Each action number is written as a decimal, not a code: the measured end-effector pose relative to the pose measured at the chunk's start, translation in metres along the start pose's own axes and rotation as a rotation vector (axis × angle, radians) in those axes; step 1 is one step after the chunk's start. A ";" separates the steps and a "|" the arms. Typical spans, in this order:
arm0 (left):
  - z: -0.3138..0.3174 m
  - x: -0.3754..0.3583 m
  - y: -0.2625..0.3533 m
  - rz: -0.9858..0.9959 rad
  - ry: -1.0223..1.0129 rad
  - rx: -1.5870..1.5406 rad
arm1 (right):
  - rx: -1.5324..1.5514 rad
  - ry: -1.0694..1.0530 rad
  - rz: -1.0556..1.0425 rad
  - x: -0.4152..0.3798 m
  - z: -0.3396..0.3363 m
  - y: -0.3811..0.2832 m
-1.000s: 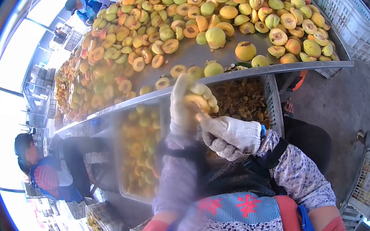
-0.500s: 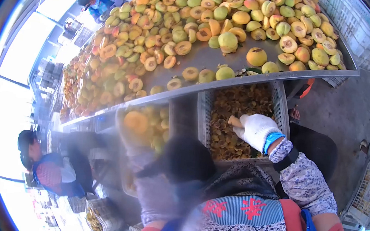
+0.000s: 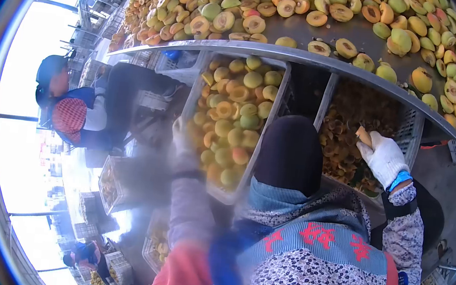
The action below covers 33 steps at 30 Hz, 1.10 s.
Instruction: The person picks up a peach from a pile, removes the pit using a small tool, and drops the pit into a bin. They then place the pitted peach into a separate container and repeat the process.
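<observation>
My right hand (image 3: 384, 162), in a white knitted glove, is closed around a short tan tool handle (image 3: 364, 136); the rest of the tool does not show. Below it is a crate of brown fruit pits and scraps (image 3: 343, 145). My left hand (image 3: 182, 135) is smeared and hazy beside the left rim of a pale crate (image 3: 278, 100). Whole and halved yellow-green fruit (image 3: 239, 93), like apricots or plums, fills that crate. Between the two crates is my dark-covered knee (image 3: 291, 154), above a striped apron with red characters.
A metal table (image 3: 326, 39) heaped with halved and whole fruit runs across the top, its raised edge above both crates. At left a person in a dark cap (image 3: 67, 99) sits by the table. More crates (image 3: 114, 184) stand on the floor at lower left.
The view has swung left, so the crates and table sit further right. My left hand has gone from over the fruit crate to its left side. The right hand still grips the tan handle.
</observation>
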<state>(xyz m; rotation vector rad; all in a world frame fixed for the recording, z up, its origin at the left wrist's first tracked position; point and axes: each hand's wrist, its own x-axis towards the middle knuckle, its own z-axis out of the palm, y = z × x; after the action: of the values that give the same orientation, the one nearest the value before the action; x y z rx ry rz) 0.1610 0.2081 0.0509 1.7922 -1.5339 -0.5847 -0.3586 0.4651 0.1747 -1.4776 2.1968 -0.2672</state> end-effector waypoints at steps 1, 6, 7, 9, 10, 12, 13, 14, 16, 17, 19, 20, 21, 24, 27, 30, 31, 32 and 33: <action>0.019 0.003 -0.012 0.009 -0.009 -0.019 | -0.010 0.016 0.012 0.002 0.001 -0.002; 0.067 -0.021 0.013 0.066 -0.204 0.414 | 0.005 -0.049 -0.007 0.007 0.006 -0.010; 0.057 -0.016 0.008 0.176 -0.299 0.401 | 0.012 -0.052 -0.015 0.007 0.004 -0.011; 0.048 0.007 0.002 0.220 -0.443 0.477 | 0.017 -0.025 -0.040 0.005 0.000 -0.012; 0.057 0.016 0.028 0.154 -0.384 0.408 | 0.038 -0.015 -0.049 0.004 -0.002 -0.011; 0.056 0.005 0.125 0.168 -0.163 0.241 | 0.071 0.006 -0.072 0.002 -0.005 -0.011; 0.065 -0.011 0.187 0.246 0.000 0.140 | 0.083 0.016 -0.085 0.000 -0.007 -0.011; 0.082 -0.011 0.220 0.273 -0.112 -0.298 | 0.089 0.009 -0.090 0.000 -0.010 -0.011; 0.107 -0.024 0.308 0.394 -0.251 -0.568 | 0.108 0.043 -0.101 -0.003 -0.011 -0.006; 0.120 -0.035 0.359 0.501 -0.275 -0.406 | 0.118 0.066 -0.115 -0.003 -0.012 -0.003; 0.169 -0.026 0.415 0.612 -0.538 -0.364 | 0.090 0.090 -0.044 -0.009 -0.025 -0.007; 0.182 -0.039 0.452 0.597 -0.643 -0.270 | 0.114 0.134 -0.061 -0.010 -0.025 -0.004; 0.195 -0.057 0.487 0.581 -0.743 -0.172 | 0.137 0.178 -0.080 -0.012 -0.025 0.000; 0.276 -0.086 0.533 0.934 -0.796 0.015 | 0.181 0.200 -0.091 -0.011 -0.024 0.005; 0.323 -0.116 0.532 1.179 -0.753 0.226 | 0.227 0.110 -0.004 -0.016 -0.044 0.000; 0.322 -0.120 0.533 1.084 -0.883 0.308 | 0.244 0.139 -0.005 -0.023 -0.053 0.003; 0.316 -0.115 0.532 0.914 -1.059 0.156 | 0.254 0.170 -0.001 -0.025 -0.053 0.005; 0.301 -0.118 0.531 0.861 -0.977 0.064 | 0.261 0.285 0.004 -0.023 -0.049 0.007; 0.285 -0.119 0.526 0.865 -0.975 0.070 | 0.266 0.289 0.002 -0.023 -0.052 0.007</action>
<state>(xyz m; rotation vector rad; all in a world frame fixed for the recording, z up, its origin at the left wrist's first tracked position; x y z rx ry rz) -0.4162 0.2331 0.2460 0.6599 -2.7378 -0.9991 -0.3825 0.4841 0.2232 -1.3569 2.2718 -0.7838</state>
